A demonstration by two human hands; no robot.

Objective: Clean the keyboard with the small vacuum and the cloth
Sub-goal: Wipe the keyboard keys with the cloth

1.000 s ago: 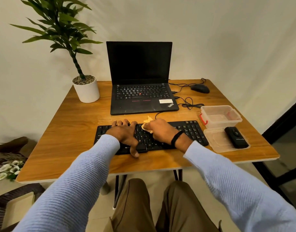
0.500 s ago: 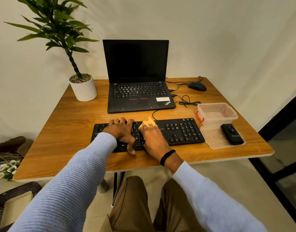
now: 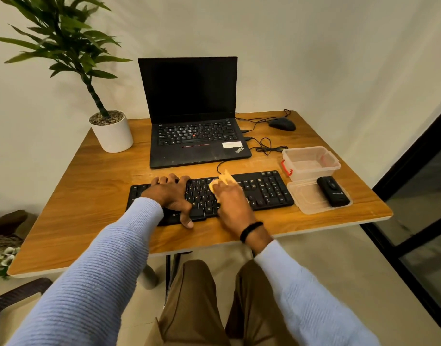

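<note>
Wiping step in hand: the right hand (image 3: 230, 196) presses the yellow cloth (image 3: 222, 181) onto the keyboard (image 3: 261, 189) at frame centre, the left hand (image 3: 172, 194) lies flat steadying it, and next likely calls for sweeping toward the uncovered right-side keys.

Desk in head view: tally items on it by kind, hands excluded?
Keyboard: 1
Yellow cloth: 1
Small vacuum: 1
Laptop: 1
Mouse: 1
Potted plant: 1
Clear plastic box: 1
Box lid: 1
Total: 8
</note>
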